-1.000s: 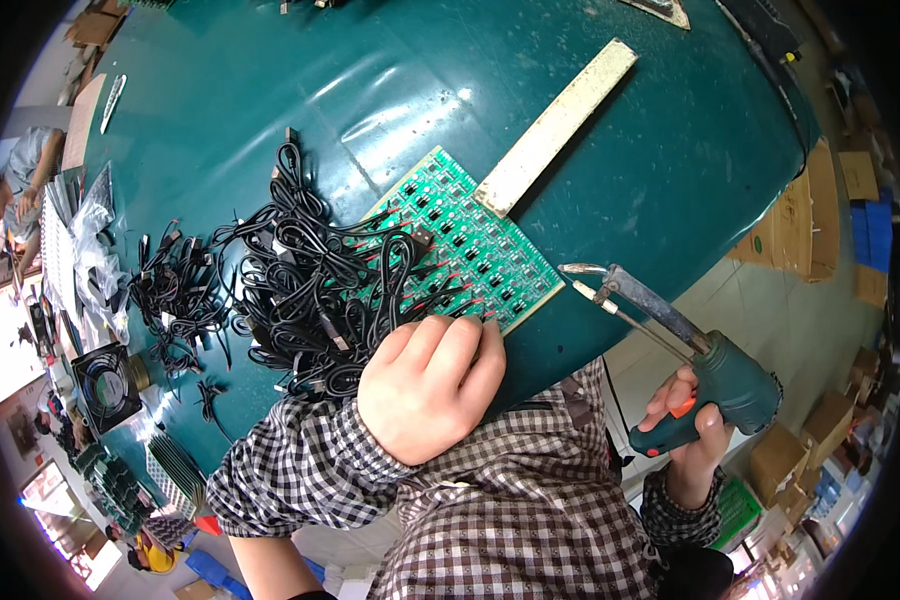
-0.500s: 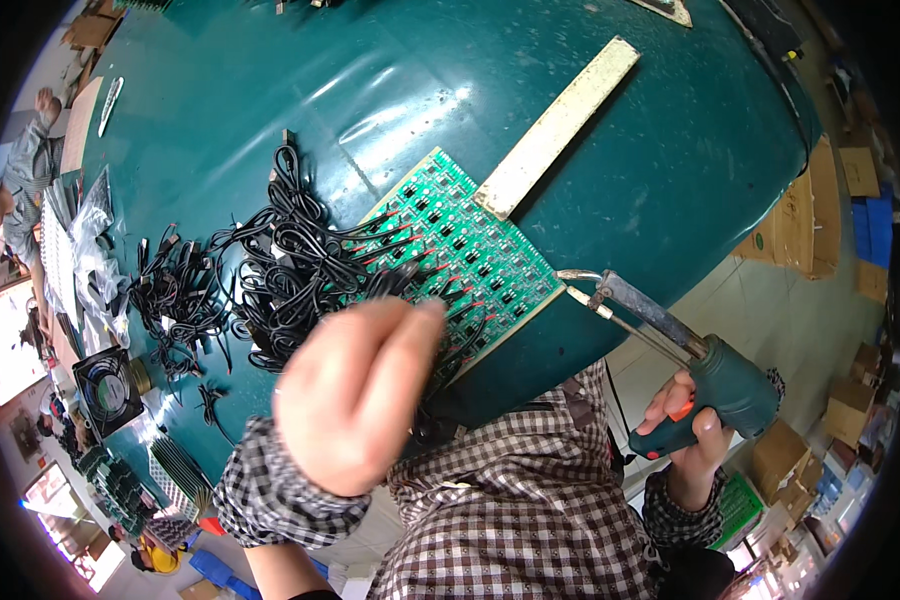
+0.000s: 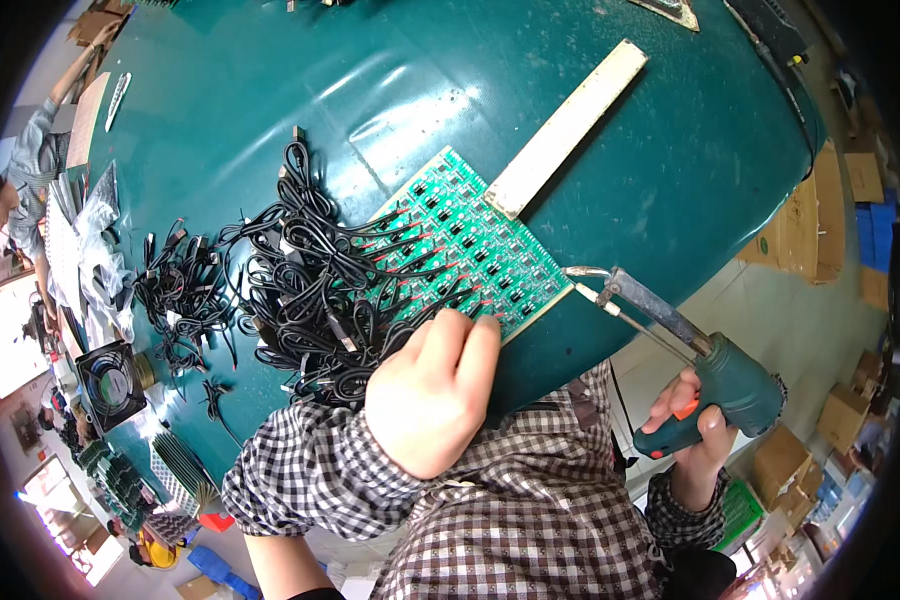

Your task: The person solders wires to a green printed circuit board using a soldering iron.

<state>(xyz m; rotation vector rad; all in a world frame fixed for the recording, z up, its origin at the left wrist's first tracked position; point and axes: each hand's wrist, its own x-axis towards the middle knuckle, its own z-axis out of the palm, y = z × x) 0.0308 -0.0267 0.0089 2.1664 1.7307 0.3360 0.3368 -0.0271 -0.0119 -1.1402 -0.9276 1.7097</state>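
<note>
My left hand (image 3: 432, 392) is closed, its thumb and fingers pinched together over the near edge of a green circuit board panel (image 3: 515, 240). Whatever sits between its fingertips is hidden. Black USB cables (image 3: 305, 250) lie heaped at the panel's left, several with thin red wire ends reaching onto the board. My right hand (image 3: 692, 420) wraps around the handle of a dark green soldering gun (image 3: 738, 385) with an orange trigger. The gun's metal tip and its thin feed tube point left, close to the panel's right corner; I cannot tell whether the tip touches.
A long pale metal bar (image 3: 570, 128) rests with one end on the panel's far edge. Another cable pile (image 3: 182, 290) and a black fan (image 3: 110, 385) are farther left. Cardboard boxes (image 3: 820, 220) stand beyond the table at right. Another person (image 3: 30, 190) is at the far left.
My left hand has moved right and slightly down, to the panel's near edge, and is no longer blurred. My right hand and the soldering gun have hardly shifted.
</note>
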